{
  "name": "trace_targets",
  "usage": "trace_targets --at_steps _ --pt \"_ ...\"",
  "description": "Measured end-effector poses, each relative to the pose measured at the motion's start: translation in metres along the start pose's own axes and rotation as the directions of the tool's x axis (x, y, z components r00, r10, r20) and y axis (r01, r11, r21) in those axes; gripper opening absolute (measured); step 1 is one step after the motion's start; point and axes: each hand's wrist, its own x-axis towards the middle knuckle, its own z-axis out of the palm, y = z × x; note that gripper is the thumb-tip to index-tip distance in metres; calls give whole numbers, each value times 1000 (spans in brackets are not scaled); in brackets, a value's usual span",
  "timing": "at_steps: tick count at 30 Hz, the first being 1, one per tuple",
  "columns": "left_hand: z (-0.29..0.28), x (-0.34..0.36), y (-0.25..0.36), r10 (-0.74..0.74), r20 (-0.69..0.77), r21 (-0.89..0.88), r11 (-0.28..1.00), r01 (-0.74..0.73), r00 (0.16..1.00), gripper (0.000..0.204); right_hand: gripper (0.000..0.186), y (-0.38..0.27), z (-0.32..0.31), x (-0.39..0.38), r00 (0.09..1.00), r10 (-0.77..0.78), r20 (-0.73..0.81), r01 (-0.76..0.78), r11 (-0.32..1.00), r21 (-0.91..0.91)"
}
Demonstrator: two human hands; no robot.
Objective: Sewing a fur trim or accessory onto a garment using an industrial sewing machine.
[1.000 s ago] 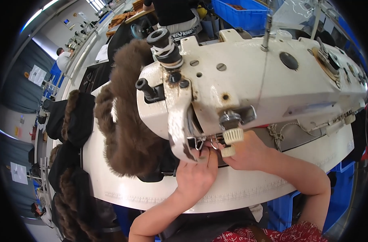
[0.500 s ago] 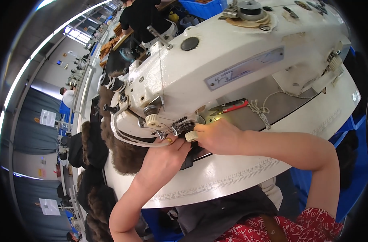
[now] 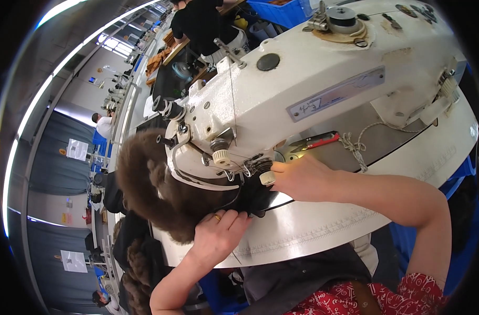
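Observation:
A white sewing machine (image 3: pixel 260 110) stands over its pale table, with black fabric (image 3: pixel 250 195) under its needle end. Brown fur trim (image 3: pixel 160 184) is bunched with the fabric on the left. My left hand (image 3: pixel 221 236), a ring on one finger, is closed on the black fabric's near edge, just in front of the machine head. Beside the needle area is my right hand (image 3: pixel 302 179). Its fingers are bent together and the tips are hidden behind a cream knob (image 3: pixel 268 178); what they hold, if anything, does not show.
Red-handled thread snips (image 3: pixel 315 140) and a knotted cord (image 3: pixel 353 149) lie on the machine bed behind my right hand. A ruler scale runs along the table's front edge. More dark fur-trimmed pieces (image 3: pixel 139 257) hang at the left. A person (image 3: pixel 200 26) works beyond the machine.
My left hand has come away from the needle area, toward me, and the fur and black fabric show more at the left. My right hand stays by the needle. The whole view has shifted slightly.

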Motion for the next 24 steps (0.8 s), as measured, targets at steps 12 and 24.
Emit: trace_targets --at_steps 12,24 --pt "8 20 2 -230 -46 -16 973 230 972 20 16 -6 9 0 993 -10 -119 15 999 42" --pt "15 19 -6 -189 -127 -75 981 181 974 16 15 -8 13 -2 976 -31 -214 35 999 12"
